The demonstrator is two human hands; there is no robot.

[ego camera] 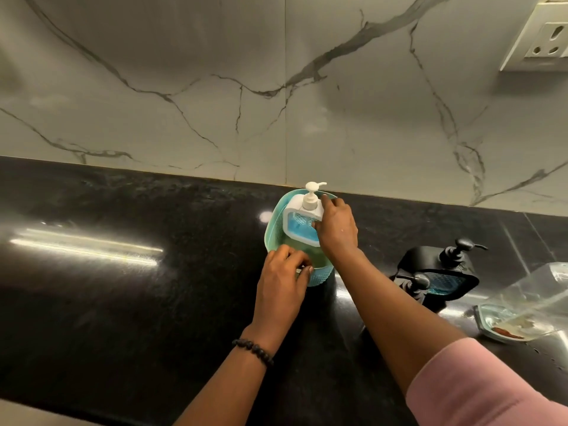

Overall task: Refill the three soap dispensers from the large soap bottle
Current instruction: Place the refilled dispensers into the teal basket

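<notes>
Your right hand pinches the white dispenser, upright in the teal tub mid-surface, spout pointing right. Your left hand grips the tub's near rim.

No text, label, brand or number can be read anywhere: not on the dispensers, the wall socket or the clear bottle at the counter's right edge.
</notes>
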